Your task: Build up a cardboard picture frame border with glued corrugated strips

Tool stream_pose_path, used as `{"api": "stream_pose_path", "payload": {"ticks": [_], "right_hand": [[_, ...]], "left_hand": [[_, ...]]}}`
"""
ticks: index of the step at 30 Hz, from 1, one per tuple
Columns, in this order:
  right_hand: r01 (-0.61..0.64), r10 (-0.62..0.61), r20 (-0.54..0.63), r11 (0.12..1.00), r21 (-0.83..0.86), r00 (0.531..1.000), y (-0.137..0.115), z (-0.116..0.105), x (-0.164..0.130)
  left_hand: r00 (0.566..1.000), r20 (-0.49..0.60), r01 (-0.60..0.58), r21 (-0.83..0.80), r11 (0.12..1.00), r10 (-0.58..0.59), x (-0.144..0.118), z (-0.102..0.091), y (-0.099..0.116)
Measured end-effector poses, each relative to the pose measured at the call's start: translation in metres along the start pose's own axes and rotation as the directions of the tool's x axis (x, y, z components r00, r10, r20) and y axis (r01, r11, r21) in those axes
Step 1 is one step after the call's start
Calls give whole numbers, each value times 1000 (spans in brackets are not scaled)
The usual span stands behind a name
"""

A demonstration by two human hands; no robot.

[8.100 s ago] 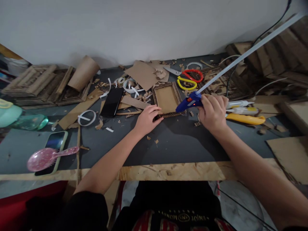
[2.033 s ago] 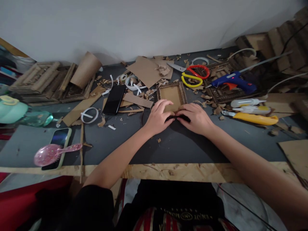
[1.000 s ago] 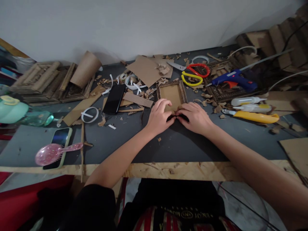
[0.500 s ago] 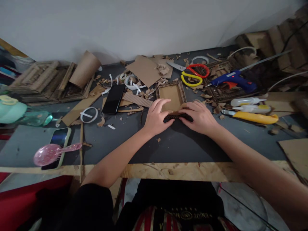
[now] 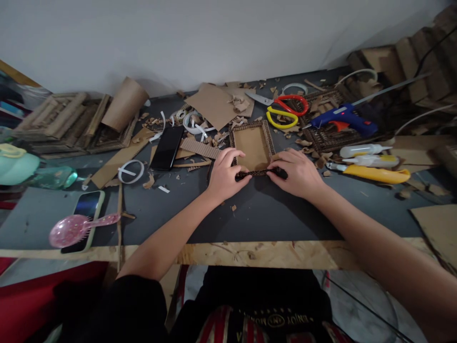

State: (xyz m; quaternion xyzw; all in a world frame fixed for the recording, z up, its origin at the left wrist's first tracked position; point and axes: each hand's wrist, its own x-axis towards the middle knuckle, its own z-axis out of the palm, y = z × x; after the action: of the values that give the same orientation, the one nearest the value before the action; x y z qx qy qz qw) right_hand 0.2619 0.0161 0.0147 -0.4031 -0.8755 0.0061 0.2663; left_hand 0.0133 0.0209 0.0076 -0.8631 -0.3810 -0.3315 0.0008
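Note:
A small rectangular cardboard tray point(image 5: 253, 145) with a raised corrugated rim lies on the grey table before me. My left hand point(image 5: 224, 174) pinches the near side of its rim at the left corner, thumb in front and fingers behind. At the right corner my right hand point(image 5: 296, 171) grips the same near edge in a like way. Between the two hands a short stretch of dark corrugated edge shows. A ridged cardboard strip point(image 5: 200, 148) runs up to the knuckles of my left hand.
Scissors point(image 5: 282, 116), a blue glue gun point(image 5: 344, 119), glue bottles point(image 5: 364, 150) and a yellow cutter point(image 5: 376, 174) lie at right. To the left are a black phone point(image 5: 167, 148), a tape ring point(image 5: 131, 171), a cardboard tube point(image 5: 124, 105) and a pink hairbrush point(image 5: 71, 230). Scraps litter the back.
The fingers of my left hand have come down and closed on the tray's near edge, and that hand sits slightly further left. My right hand keeps its grip.

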Motion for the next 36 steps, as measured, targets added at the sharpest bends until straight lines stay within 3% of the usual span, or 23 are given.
{"api": "stream_pose_path", "payload": {"ticks": [11, 22, 30, 36], "right_hand": [[57, -57, -51, 998, -3, 997, -7, 5, 3], [53, -55, -18, 996, -76, 998, -12, 11, 5], [51, -52, -62, 999, -16, 997, -2, 7, -1], [-20, 20, 0, 998, 64, 1000, 2, 2, -2]], "left_hand": [[1000, -6, 7, 15, 1000, -7, 3, 6, 9], [999, 44, -24, 17, 1000, 23, 6, 6, 15], [999, 46, -4, -14, 1000, 4, -2, 1, 0], [1000, 14, 9, -24, 1000, -9, -6, -3, -6]]}}
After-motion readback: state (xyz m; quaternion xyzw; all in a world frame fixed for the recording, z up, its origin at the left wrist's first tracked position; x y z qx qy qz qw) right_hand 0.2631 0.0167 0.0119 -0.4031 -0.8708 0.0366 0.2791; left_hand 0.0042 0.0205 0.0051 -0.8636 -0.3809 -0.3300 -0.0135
